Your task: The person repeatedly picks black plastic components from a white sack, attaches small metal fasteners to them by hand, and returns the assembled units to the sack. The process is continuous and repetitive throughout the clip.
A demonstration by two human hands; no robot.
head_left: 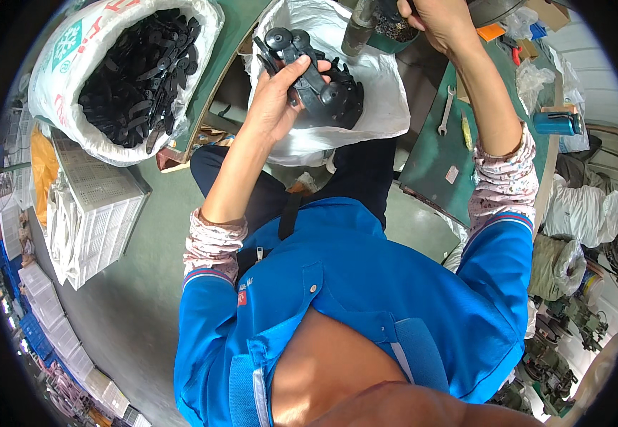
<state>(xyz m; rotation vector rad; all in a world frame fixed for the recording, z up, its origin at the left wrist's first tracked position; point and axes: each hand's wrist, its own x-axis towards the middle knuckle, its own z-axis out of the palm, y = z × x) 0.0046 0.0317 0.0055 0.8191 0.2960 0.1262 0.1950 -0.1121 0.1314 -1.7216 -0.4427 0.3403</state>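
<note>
My left hand (pixel 278 99) is closed around several black plastic parts with round disc-like ends (pixel 314 84). It is above a white woven sack (pixel 386 92), which stands open between my knees with more black parts (pixel 352 96) inside. At the top edge, my right hand (pixel 438 23) is raised, its fingers curled on a dark piece (pixel 403 7) that is mostly cut off by the frame. Just left of that hand is a grey metal cylinder (pixel 358 32), part of a bench machine.
A larger white sack (pixel 53 78) full of black parts sits on the green bench at left. On the right-hand green bench lie a wrench (pixel 447 110), a yellow-handled tool (pixel 466 132) and a blue can (pixel 556 123). A white perforated crate (pixel 99 213) stands on the floor.
</note>
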